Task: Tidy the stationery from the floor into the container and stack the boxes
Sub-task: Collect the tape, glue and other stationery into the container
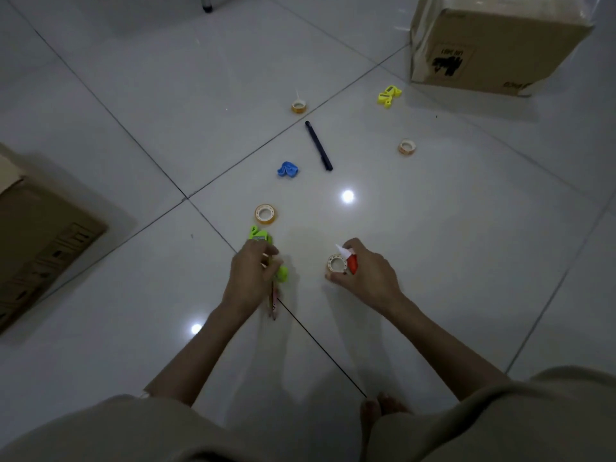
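Left hand grips pencils, right hand pinches tape.

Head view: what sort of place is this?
Probably an indoor room, home or office unclear: glossy white tiled floor, a cardboard box at far right, a second box at left, a furniture leg at top.

Wide bare floor between left box and right box, pen midway.
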